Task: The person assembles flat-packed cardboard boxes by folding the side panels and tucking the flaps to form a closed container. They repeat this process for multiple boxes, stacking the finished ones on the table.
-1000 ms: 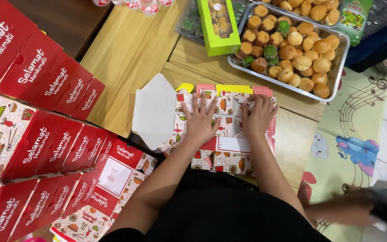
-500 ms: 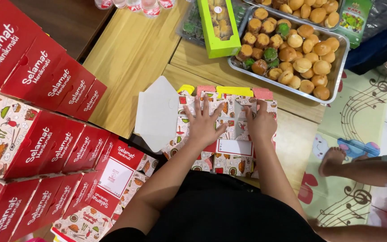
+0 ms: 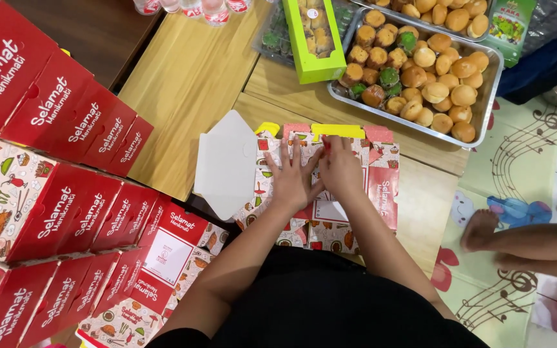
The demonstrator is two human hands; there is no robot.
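Flattened printed cardboard box blank (image 3: 349, 193), red and white with small food drawings, is spread flat on the pale wooden table (image 3: 188, 84) directly ahead of the person, its long axis running from 9 to 3 o'clock. Both hands are pressed on its middle, side by side and touching at the thumbs. The left hand (image 3: 291, 177) lies palm down with fingers spread toward 12 o'clock; the right hand (image 3: 342, 169) lies flat just at its 3 o'clock side. Nothing is grasped by either hand: the palms are open and only rest on the card. The white unprinted flap (image 3: 227, 164) of the blank is folded out at 9 o'clock of the left hand, which is the nearer one to it, while the yellow and pink tabs (image 3: 336, 131) stand at 12 o'clock of the fingertips.

At 1 o'clock a rectangular metal tray (image 3: 485, 132) is filled with round golden-brown pastries and a few green-topped ones. Beside it, at 12 o'clock, a lime-green narrow carton (image 3: 304, 58) holds more small cakes. Rows of assembled red cardboard boxes (image 3: 66, 206) are stacked at 9 o'clock. Another person's bare feet (image 3: 485, 229) rest on the patterned play mat (image 3: 523, 167) at 3 o'clock.
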